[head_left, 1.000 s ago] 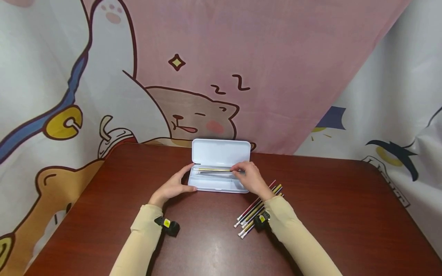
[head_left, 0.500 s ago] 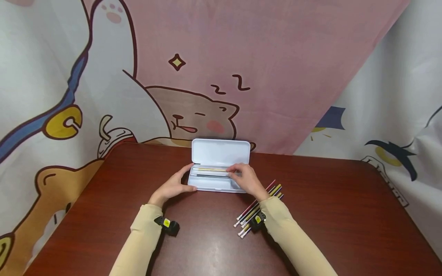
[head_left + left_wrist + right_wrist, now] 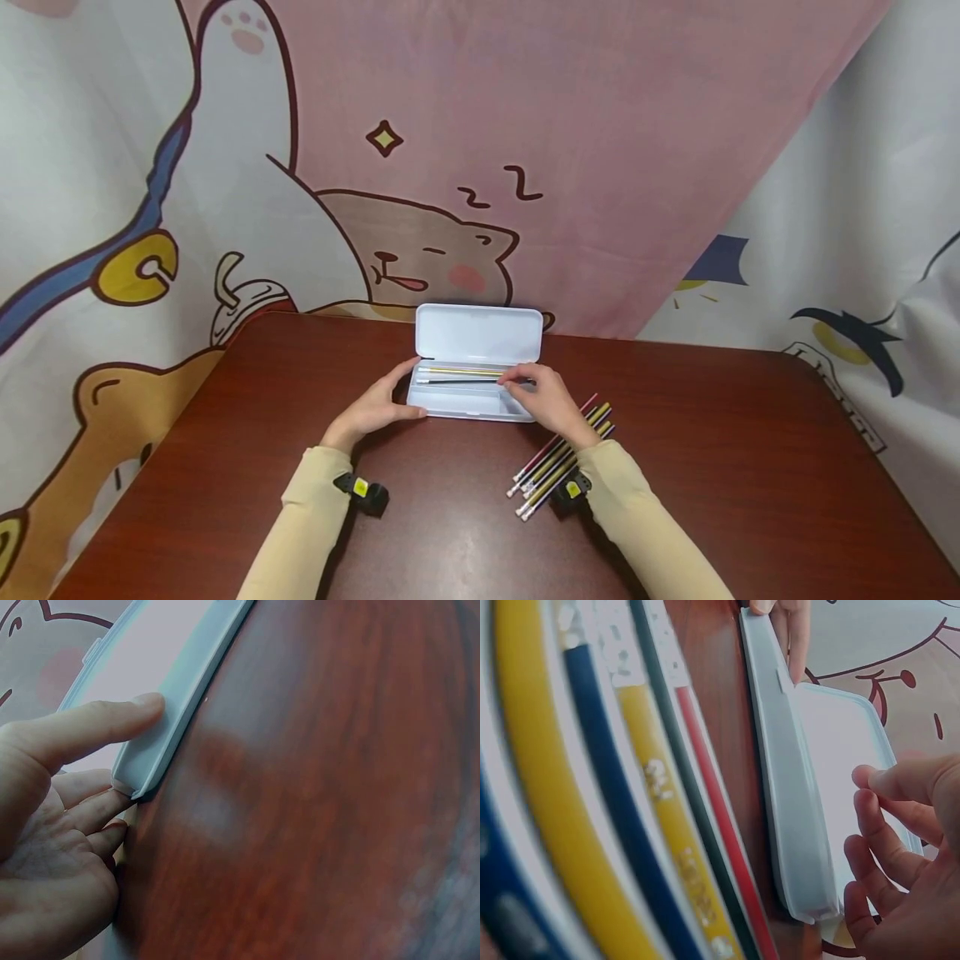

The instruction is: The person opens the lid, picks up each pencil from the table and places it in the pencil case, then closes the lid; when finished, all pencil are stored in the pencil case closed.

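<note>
A white pencil case (image 3: 457, 403) stands with its lid raised at the back of the table. My left hand (image 3: 375, 406) grips its left end, the thumb (image 3: 131, 720) on the front corner and the fingers around the end. A dark pencil (image 3: 457, 382) and a yellow pencil (image 3: 457, 371) lie lengthwise in the rear part of the case. My right hand (image 3: 543, 396) is over the right end, thumb and index finger pinching the dark pencil. In the right wrist view the case's front wall hides the pencils inside.
Several pencils (image 3: 551, 461), yellow, dark and red, lie slantwise on the brown table (image 3: 442, 508) beneath my right wrist. Behind the table hangs a printed cloth (image 3: 600, 167), close behind the raised lid.
The dark pencil has come down toward the front of the yellow one. My right hand moved slightly left, then back right to the dark pencil. My left hand has stayed in place.
</note>
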A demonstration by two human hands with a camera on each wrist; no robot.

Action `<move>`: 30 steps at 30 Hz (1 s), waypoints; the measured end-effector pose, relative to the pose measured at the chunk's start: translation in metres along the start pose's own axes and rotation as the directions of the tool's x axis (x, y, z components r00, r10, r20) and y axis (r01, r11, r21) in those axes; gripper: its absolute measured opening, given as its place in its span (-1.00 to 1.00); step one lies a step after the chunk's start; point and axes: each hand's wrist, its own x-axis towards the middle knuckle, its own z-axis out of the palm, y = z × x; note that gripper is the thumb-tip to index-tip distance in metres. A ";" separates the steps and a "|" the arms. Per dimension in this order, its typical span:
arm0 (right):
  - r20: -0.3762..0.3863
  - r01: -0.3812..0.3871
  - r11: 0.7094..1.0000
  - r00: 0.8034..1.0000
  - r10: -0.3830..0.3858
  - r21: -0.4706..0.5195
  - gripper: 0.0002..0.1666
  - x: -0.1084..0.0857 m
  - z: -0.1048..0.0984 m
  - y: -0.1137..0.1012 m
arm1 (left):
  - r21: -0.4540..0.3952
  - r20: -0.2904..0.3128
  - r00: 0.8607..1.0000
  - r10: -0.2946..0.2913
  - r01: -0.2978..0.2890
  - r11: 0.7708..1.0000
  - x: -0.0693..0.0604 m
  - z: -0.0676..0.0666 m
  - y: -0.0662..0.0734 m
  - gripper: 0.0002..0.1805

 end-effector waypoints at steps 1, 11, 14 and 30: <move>0.001 0.000 1.000 1.000 0.000 0.002 -0.87 -0.001 -0.001 -0.001 | 0.001 0.000 1.000 -0.001 0.001 1.000 0.000 0.000 0.001 -0.02; -0.013 0.009 0.999 1.000 -0.009 -0.033 -0.87 -0.018 -0.014 -0.005 | -0.005 -0.003 1.000 0.002 -0.002 1.000 -0.001 -0.001 0.001 -0.01; -0.008 0.010 1.000 1.000 -0.010 -0.019 -0.86 -0.024 -0.017 -0.004 | -0.002 -0.005 1.000 -0.001 0.001 1.000 -0.001 -0.001 0.001 -0.01; 0.014 -0.049 0.997 0.999 0.049 -0.058 -0.87 -0.058 -0.045 0.010 | -0.002 0.004 1.000 0.000 0.000 1.000 -0.001 0.000 0.000 -0.01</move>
